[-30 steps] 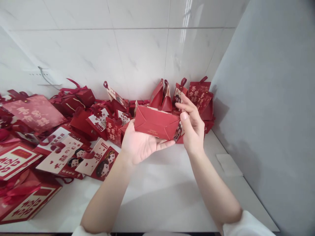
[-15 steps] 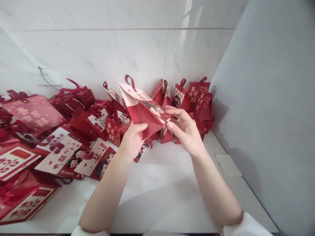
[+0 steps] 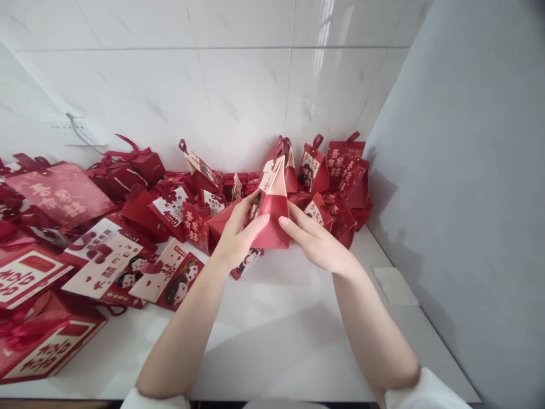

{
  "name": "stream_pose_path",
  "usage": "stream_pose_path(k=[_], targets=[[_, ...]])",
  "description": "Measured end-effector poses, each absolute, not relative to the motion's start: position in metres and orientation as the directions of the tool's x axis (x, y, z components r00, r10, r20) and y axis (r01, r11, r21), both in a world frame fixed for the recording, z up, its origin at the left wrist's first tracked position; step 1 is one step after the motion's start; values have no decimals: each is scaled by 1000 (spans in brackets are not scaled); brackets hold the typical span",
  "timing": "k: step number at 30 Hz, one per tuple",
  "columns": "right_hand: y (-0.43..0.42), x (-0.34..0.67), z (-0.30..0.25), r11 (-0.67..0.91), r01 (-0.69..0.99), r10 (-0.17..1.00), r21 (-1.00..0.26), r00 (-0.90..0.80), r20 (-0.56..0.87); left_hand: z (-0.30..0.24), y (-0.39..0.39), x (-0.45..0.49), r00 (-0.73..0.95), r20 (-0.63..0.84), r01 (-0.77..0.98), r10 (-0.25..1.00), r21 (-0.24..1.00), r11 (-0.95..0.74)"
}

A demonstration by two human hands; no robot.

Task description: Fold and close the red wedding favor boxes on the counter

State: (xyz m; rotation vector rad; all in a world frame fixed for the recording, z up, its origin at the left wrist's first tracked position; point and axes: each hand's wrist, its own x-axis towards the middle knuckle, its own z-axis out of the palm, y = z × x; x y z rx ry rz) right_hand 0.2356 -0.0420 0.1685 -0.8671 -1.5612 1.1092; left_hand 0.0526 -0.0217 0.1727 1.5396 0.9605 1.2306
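White table (image 3: 281, 341): red boxes (image 3: 142, 213) along left and back

Big ribboned box (image 3: 55, 346) at front left, corner toward centre. Cartoon-print box (image 3: 187, 278) lying slanted, further back and right of it. Small figure-print box (image 3: 248, 263) near middle. Thin white slab (image 3: 395, 286) flat by right edge.

The left hand (image 3: 239, 232) partly hides the held box (image 3: 275, 227); the left edge crops a ribboned box (image 3: 53, 347).

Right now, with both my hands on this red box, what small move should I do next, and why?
Probably set the red box upright on the bare table nearer you: your left hand and right hand steady it from both sides, its top points up, and other boxes crowd behind it.
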Motion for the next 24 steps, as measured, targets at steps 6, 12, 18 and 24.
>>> stream_pose_path(k=[6,12,18,24], targets=[[-31,245,165,156,-290,974,-944,-114,196,171,-11,47,104,185,-258,977,954,-153],[-27,250,166,-125,-373,948,-919,-319,0,171,-13,51,245,-16,-370,969,923,108],[-32,258,174,53,-231,967,-972,-232,108,178,-21,33,211,-23,-67,977,997,38],[-60,257,183,270,225,868,-936,-479,135,178,-50,8,443,-89,230,892,973,-18]])
